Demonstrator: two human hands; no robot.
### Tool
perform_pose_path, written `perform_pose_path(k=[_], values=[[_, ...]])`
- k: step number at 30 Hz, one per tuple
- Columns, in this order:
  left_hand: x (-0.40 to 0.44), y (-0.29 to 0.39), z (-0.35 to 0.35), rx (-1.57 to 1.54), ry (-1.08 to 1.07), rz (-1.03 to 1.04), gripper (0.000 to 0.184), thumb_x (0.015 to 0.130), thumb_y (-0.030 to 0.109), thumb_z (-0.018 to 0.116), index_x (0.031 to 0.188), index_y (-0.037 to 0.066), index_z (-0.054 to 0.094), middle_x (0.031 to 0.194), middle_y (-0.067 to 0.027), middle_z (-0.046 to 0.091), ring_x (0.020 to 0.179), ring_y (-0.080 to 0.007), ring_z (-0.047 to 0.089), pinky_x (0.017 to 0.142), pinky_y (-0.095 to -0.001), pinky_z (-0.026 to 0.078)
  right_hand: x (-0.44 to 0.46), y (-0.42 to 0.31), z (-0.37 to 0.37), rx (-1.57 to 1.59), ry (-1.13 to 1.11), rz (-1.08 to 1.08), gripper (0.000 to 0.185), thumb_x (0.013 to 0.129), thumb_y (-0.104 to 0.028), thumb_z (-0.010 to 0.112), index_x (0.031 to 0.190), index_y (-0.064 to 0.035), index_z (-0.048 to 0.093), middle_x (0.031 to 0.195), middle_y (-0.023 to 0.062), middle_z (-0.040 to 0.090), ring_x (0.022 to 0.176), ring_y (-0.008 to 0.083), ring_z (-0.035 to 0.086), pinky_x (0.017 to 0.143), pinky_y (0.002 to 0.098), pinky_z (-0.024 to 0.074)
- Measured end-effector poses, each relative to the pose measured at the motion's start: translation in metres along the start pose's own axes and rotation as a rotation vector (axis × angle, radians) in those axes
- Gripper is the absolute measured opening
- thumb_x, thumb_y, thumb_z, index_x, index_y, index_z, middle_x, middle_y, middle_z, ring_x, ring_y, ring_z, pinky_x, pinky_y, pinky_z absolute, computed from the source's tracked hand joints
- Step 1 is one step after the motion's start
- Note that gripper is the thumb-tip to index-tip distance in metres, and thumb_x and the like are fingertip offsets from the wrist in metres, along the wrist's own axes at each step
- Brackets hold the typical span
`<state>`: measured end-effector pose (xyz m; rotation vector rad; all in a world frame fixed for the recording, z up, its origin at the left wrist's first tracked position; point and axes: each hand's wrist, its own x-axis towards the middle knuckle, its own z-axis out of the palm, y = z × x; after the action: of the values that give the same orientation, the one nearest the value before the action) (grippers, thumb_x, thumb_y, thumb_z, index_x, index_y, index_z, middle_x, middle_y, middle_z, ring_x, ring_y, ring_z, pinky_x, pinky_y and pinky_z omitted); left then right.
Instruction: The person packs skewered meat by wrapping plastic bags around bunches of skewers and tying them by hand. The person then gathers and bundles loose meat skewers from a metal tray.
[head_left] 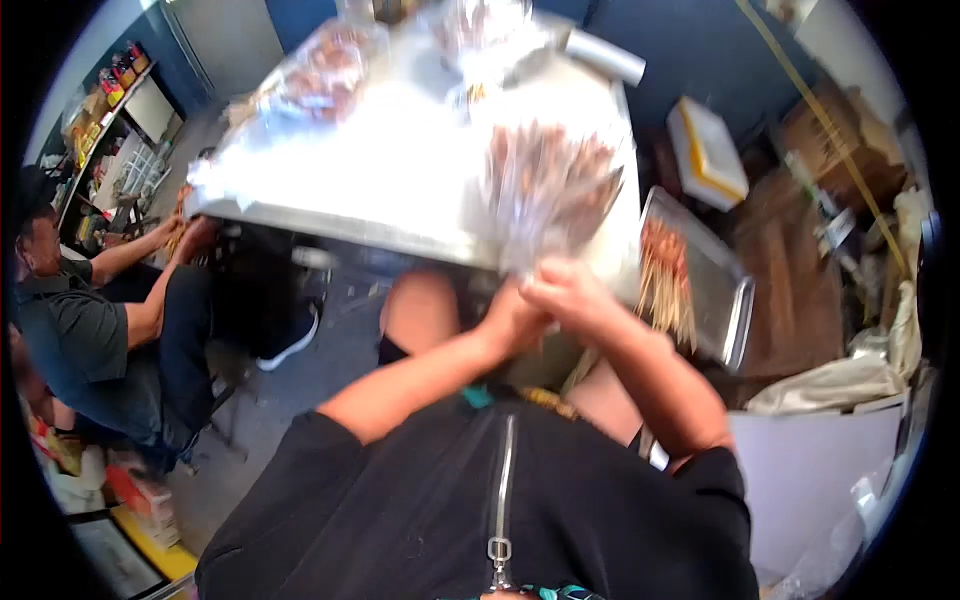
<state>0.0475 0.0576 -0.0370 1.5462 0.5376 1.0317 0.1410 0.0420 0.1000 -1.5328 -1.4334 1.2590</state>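
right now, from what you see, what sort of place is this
Likely a small skewer-preparation workroom: a clear bag of skewers is held at the white table, and a metal tray beside it carries loose skewers.

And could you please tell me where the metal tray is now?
In the head view, the tray is at the right, beside the table, with skewers on it.

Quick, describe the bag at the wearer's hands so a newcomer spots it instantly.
Find the big white table filling the upper middle of the view. At its near right corner, a clear plastic bag of reddish-brown pieces fans out, its narrow neck gathered at the wearer's left hand and right hand. The other filled bags lie farther back; only this one reaches the hands.
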Motion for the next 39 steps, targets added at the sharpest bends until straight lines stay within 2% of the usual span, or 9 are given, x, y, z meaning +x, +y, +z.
perform_pose_path(k=[3, 7, 14, 18, 24, 34, 36, 38, 39], values=[[-0.043, -0.079, -0.038, 0.243, -0.305, -0.001, 0.016, 0.083, 0.013, 0.063, 0.095, 0.004, 0.059, 0.092, -0.0069, 0.060, 0.082, -0.0129, 0.056, 0.073, -0.0323, 0.051, -0.020, 0.006, 0.021, -0.742, -0.165, -0.195, 0.019, 0.070, -0.019, 0.057, 0.069, -0.0031, 0.067, 0.067, 0.0164, 0.064, 0.065, 0.0342, 0.065, 0.059, 0.0426, 0.0512], [0.001, 0.051, -0.030, -0.432, -0.006, -0.509, 0.026, 0.093, 0.021, 0.042, 0.108, 0.006, 0.056, 0.098, -0.0049, 0.061, 0.090, -0.0117, 0.055, 0.082, -0.0320, 0.046, -0.035, -0.018, 0.018, -1.316, -0.108, -0.686, 0.013, 0.073, -0.018, 0.059, 0.063, -0.0133, 0.065, 0.060, 0.0048, 0.059, 0.052, 0.0218, 0.061, 0.047, 0.0340, 0.0486], [0.041, 0.078, -0.040, -0.356, -0.139, -0.499, 0.055, 0.074, 0.012, 0.069, 0.122, 0.000, 0.044, 0.096, -0.0045, 0.057, 0.081, -0.0122, 0.057, 0.072, -0.0271, 0.048, -0.076, 0.043, -0.024, -0.322, 0.560, -0.718, 0.010, 0.079, -0.007, 0.065, 0.088, -0.0044, 0.063, 0.074, 0.0118, 0.062, 0.063, 0.0270, 0.060, 0.059, 0.0352, 0.0489], [0.113, 0.065, -0.031, -0.366, -0.094, -0.431, 0.049, 0.076, 0.012, 0.067, 0.119, 0.004, 0.046, 0.092, -0.0035, 0.057, 0.074, -0.0114, 0.057, 0.057, -0.0247, 0.049, -0.115, 0.110, -0.065, -0.620, 0.691, -0.334, 0.007, 0.077, -0.004, 0.065, 0.084, -0.0045, 0.063, 0.074, 0.0117, 0.062, 0.068, 0.0290, 0.060, 0.065, 0.0359, 0.0490], [0.255, 0.016, -0.040, -0.315, -0.142, -0.454, 0.021, 0.079, 0.015, 0.066, 0.095, 0.007, 0.055, 0.079, -0.0021, 0.058, 0.064, -0.0116, 0.057, 0.048, -0.0238, 0.045, -0.135, 0.183, -0.085, -0.643, 0.970, -0.510, 0.013, 0.071, 0.001, 0.066, 0.080, -0.0046, 0.060, 0.069, 0.0110, 0.059, 0.060, 0.0296, 0.059, 0.057, 0.0363, 0.0484], [0.288, 0.001, -0.032, 0.011, -0.059, -0.626, 0.033, 0.078, 0.027, 0.070, 0.095, 0.004, 0.055, 0.076, -0.0079, 0.061, 0.063, -0.0185, 0.061, 0.048, -0.0298, 0.047, -0.134, 0.180, -0.095, -0.610, 0.927, -0.438, 0.012, 0.070, 0.002, 0.065, 0.078, -0.0054, 0.060, 0.069, 0.0104, 0.058, 0.059, 0.0289, 0.057, 0.055, 0.0360, 0.0465], [0.276, 0.025, -0.028, 1.354, 0.152, -0.177, 0.049, 0.079, 0.033, 0.070, 0.109, 0.001, 0.050, 0.090, -0.0136, 0.061, 0.085, -0.0270, 0.061, 0.075, -0.0399, 0.050, -0.133, 0.178, -0.094, -0.582, 0.922, -0.456, 0.012, 0.070, 0.002, 0.065, 0.078, -0.0050, 0.060, 0.069, 0.0104, 0.058, 0.061, 0.0291, 0.058, 0.056, 0.0361, 0.0471], [0.247, 0.055, -0.040, 1.492, 0.346, 0.521, 0.063, 0.079, 0.037, 0.068, 0.123, 0.000, 0.043, 0.113, -0.0178, 0.055, 0.111, -0.0323, 0.050, 0.097, -0.0469, 0.036, -0.135, 0.176, -0.094, -0.600, 0.897, -0.469, 0.012, 0.071, 0.002, 0.064, 0.079, -0.0043, 0.060, 0.071, 0.0114, 0.059, 0.064, 0.0298, 0.059, 0.059, 0.0363, 0.0487], [0.227, 0.067, -0.047, 1.373, 0.317, 0.537, 0.062, 0.079, 0.034, 0.067, 0.125, 0.001, 0.044, 0.127, -0.0171, 0.046, 0.122, -0.0321, 0.040, 0.102, -0.0470, 0.029, -0.134, 0.176, -0.094, -0.595, 0.925, -0.482, 0.012, 0.071, 0.002, 0.064, 0.080, -0.0043, 0.061, 0.073, 0.0118, 0.060, 0.066, 0.0300, 0.060, 0.061, 0.0365, 0.0493]])
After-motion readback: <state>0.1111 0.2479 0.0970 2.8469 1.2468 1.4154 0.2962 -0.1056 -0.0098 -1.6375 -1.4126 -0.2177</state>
